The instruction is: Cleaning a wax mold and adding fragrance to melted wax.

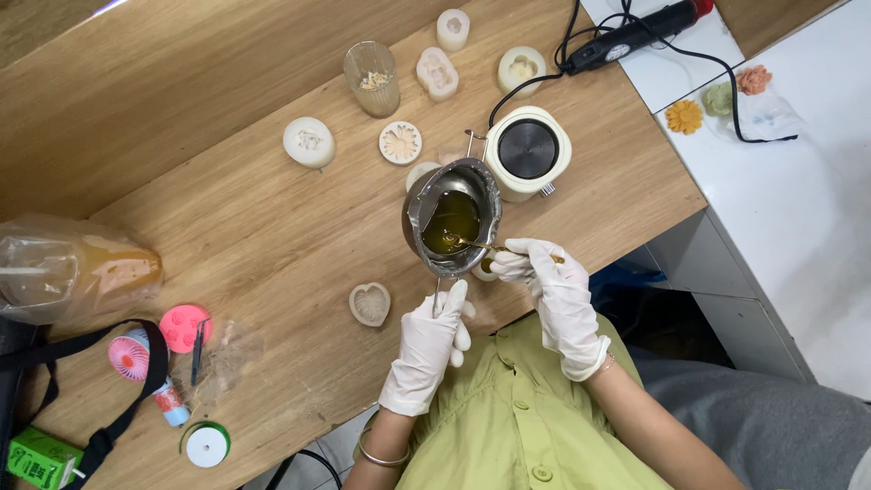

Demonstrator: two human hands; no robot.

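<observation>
I am holding the handle of a small metal melting pot [451, 218] in my left hand [431, 343], the grip clenched around it, and the pot is hanging just above the wooden worktop [272, 236], close to its near edge. Amber liquid is filling the bottom of the pot. My right hand [553, 295] is pinching a thin gold spoon [485, 245], its tip dipping into the liquid. The pot's far rim is sitting just beside a small cream hot plate [528, 151], almost touching it. A heart-shaped mould [370, 304] is lying near my left hand, toward the front edge. Open wood is stretching to the left of the pot, between it and a pink fan [132, 352].
</observation>
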